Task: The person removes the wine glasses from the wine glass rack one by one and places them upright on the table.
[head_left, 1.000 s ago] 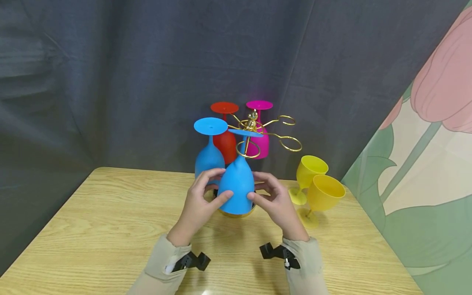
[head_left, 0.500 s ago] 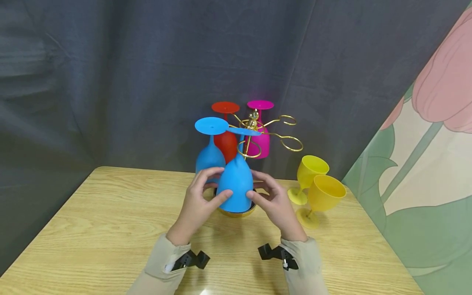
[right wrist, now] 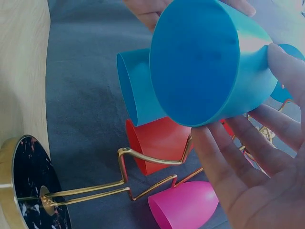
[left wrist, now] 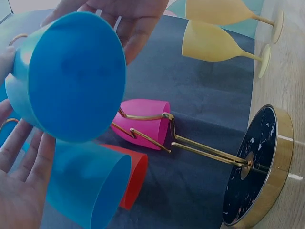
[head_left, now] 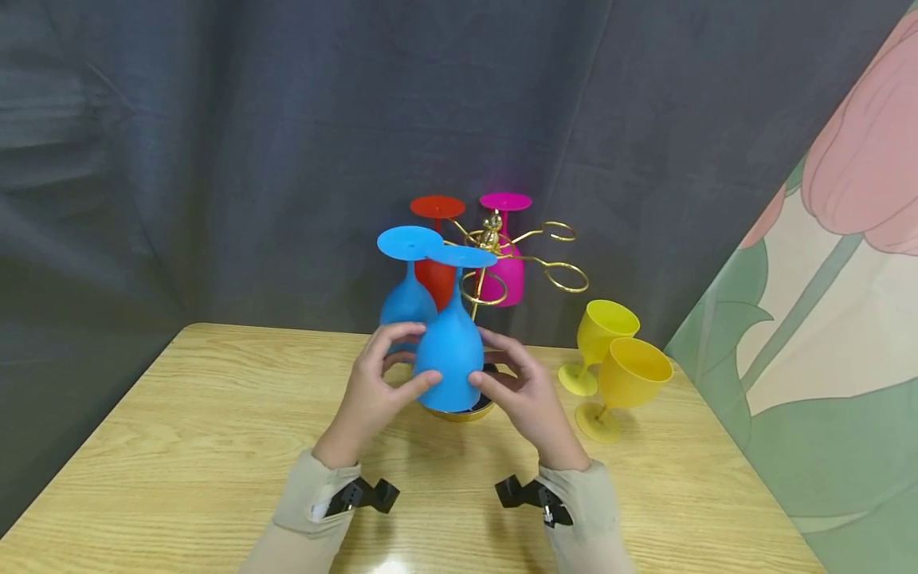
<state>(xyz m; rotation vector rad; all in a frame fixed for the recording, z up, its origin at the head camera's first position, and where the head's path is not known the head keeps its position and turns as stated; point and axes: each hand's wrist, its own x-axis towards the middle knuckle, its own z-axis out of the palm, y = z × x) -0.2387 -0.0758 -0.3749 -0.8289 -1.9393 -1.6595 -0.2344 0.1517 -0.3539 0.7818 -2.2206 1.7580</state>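
We hold a blue goblet (head_left: 450, 359) upside down in front of the gold rack (head_left: 491, 239), higher than its round base (left wrist: 282, 164). Our left grip (head_left: 373, 391) and right grip (head_left: 526, 395) pinch the bowl from opposite sides, thumbs on the near face, fingers round behind. The stem appears just left of the rack's front ring (head_left: 463, 287); we cannot tell if they touch. At the rack's left, a second blue goblet (head_left: 403, 303) hangs inverted; at its rear hang a red goblet (head_left: 433, 281) and a magenta goblet (head_left: 511, 279). Right of the rack, two yellow goblets (head_left: 631, 379) stand upright on the desk (head_left: 215, 446).
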